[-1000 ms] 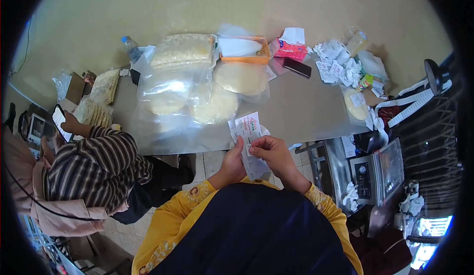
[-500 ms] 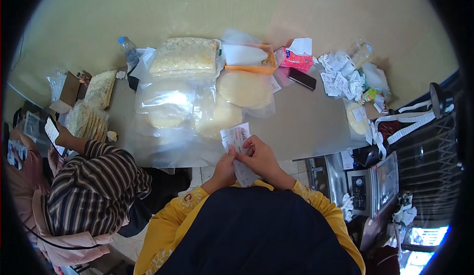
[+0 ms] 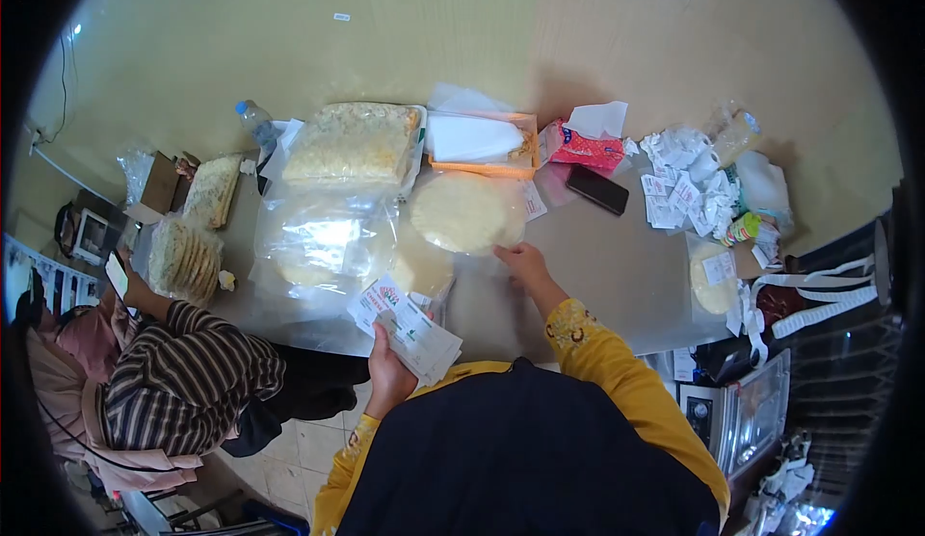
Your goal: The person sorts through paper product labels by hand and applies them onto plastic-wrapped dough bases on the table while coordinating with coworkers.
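Observation:
My left hand (image 3: 389,374) is closed on a fanned stack of printed labels (image 3: 414,329) near the table's front edge. Farther forward, my right hand (image 3: 525,264) has its fingers together at the lower right edge of a bagged round flatbread (image 3: 467,210). Another bagged flatbread (image 3: 416,264) lies partly under that one, next to the labels. To the left, shiny clear bags (image 3: 328,233) cover more pale rounds. A thick bagged slab of bread (image 3: 352,141) lies behind them.
An orange box (image 3: 482,168), a red tissue pack (image 3: 588,151) and a black phone (image 3: 597,189) line the back. Crumpled paper (image 3: 708,189) and another bagged flatbread (image 3: 711,281) are at right. A person in a striped top (image 3: 188,367) holds a phone at left, beside stacked flatbreads (image 3: 185,259).
My right hand has left the labels and reached forward to the bagged flatbread's edge. The labels are now fanned in my left hand, lower left. The camera view has shifted.

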### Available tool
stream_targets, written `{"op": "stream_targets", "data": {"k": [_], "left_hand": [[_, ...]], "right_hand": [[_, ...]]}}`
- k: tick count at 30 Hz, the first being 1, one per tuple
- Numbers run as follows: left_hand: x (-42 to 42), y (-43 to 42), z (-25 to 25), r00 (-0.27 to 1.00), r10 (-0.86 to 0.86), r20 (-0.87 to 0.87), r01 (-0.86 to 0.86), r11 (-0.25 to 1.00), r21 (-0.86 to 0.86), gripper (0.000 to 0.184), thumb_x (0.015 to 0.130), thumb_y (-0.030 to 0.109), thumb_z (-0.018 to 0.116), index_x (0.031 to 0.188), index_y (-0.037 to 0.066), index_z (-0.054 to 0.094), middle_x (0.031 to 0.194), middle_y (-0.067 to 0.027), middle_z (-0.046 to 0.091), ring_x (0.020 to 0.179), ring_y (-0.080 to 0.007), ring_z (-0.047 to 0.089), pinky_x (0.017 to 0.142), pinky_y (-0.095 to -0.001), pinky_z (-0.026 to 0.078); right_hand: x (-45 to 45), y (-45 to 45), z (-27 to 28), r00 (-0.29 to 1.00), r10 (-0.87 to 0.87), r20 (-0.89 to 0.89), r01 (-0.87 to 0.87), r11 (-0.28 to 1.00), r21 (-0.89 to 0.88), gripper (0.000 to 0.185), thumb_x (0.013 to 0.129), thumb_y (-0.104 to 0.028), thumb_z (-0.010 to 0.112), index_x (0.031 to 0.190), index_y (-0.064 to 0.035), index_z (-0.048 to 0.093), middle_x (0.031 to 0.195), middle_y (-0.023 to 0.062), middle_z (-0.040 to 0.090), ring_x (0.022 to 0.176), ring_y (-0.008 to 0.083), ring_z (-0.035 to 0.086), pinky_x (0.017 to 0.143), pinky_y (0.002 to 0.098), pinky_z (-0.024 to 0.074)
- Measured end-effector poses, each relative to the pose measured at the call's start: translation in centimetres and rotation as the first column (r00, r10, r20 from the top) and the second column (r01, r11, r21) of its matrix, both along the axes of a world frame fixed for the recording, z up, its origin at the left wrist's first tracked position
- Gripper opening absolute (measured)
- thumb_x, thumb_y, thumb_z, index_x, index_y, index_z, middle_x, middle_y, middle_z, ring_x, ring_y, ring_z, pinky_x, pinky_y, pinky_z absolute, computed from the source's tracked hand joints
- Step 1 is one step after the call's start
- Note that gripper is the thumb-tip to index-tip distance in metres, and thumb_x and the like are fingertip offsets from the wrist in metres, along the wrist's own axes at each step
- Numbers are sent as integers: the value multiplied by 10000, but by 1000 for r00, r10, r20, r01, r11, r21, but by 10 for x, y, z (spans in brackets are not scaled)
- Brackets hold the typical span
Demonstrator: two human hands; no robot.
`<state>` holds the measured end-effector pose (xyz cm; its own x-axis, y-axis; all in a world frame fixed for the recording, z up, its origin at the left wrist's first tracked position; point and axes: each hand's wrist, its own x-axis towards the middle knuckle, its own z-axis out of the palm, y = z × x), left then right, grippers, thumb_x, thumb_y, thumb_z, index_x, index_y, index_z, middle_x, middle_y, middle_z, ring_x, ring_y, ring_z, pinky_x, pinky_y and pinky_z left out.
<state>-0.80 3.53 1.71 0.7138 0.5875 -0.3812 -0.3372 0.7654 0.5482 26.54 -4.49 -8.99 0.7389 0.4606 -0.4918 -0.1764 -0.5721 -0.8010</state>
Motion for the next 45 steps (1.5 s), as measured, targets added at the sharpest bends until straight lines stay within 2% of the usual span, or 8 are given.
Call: {"op": "stream_targets", "data": {"k": [3, 9, 19, 20, 23, 31, 38, 45], "left_hand": [[14, -19, -10, 997, 72, -24, -72, 997, 39, 631, 930, 517, 253, 1365, 59, 265, 1271, -174, 460, 1167, -333, 459, 998, -452, 338], [42, -48, -10, 984, 176, -34, -176, 984, 20, 630, 928, 515, 272, 1357, 54, 284, 1275, -170, 459, 1154, -341, 469, 992, -459, 347], [37, -66, -7, 924, 358, 132, -350, 933, -79, 533, 950, 445, 303, 1282, 37, 391, 1162, -152, 548, 1038, -275, 561, 909, -412, 443], [37, -67, -5, 919, 372, 132, -361, 927, -99, 527, 951, 442, 306, 1276, 38, 401, 1146, -151, 558, 1013, -271, 576, 889, -407, 458], [38, -67, -20, 907, 388, 164, -369, 919, -138, 527, 955, 437, 291, 1274, 33, 405, 1124, -152, 571, 995, -259, 588, 851, -393, 485], [-16, -77, -35, 858, 430, 280, -394, 902, -178, 532, 956, 441, 270, 1277, 44, 419, 1157, -158, 557, 1037, -266, 575, 864, -400, 483], [-101, -120, -43, 747, 593, 300, -569, 804, -174, 526, 958, 434, 284, 1279, 40, 418, 1123, -150, 581, 1014, -250, 584, 853, -390, 486], [-192, -179, -45, 657, 726, 204, -729, 681, -78, 370, 942, 265, 440, 1199, 3, 489, 1056, -120, 618, 946, -192, 601, 817, -320, 478]], "right_hand": [[0, 11, 3, 941, -71, -330, 88, 995, 36, 354, 717, -374, 726, 792, -76, 548, 773, 71, 567, 664, 199, 572, 523, 351, 486], [4, 11, -22, 906, -77, -416, 215, 930, 297, 164, 768, -152, 662, 756, -48, 535, 664, 66, 551, 548, 176, 559, 456, 310, 481], [56, -59, 35, 938, 283, -201, -120, 808, 577, 85, 780, -79, 577, 808, -21, 521, 722, 54, 516, 644, 143, 530, 519, 272, 455], [58, -72, 43, 948, 243, -204, -100, 840, 534, 76, 797, -91, 553, 790, -40, 497, 742, 33, 490, 661, 138, 510, 531, 275, 449], [106, -129, 13, 554, 484, 677, -667, 745, 13, 106, 785, -129, 542, 800, -36, 493, 779, 36, 480, 663, 163, 509, 527, 285, 443], [87, -172, 84, 550, 699, 457, -476, 712, -517, 121, 769, -122, 562, 811, -13, 530, 701, 83, 531, 637, 187, 547, 535, 305, 444], [-36, -87, 111, 489, 797, 356, -713, 600, -363, 106, 782, -101, 563, 826, -6, 545, 606, 74, 539, 545, 132, 541, 510, 257, 443], [-210, -57, 103, 191, 943, 274, -971, 223, -91, 90, 832, -101, 602, 848, -23, 561, 656, 14, 558, 563, 76, 522, 523, 212, 425]]}}
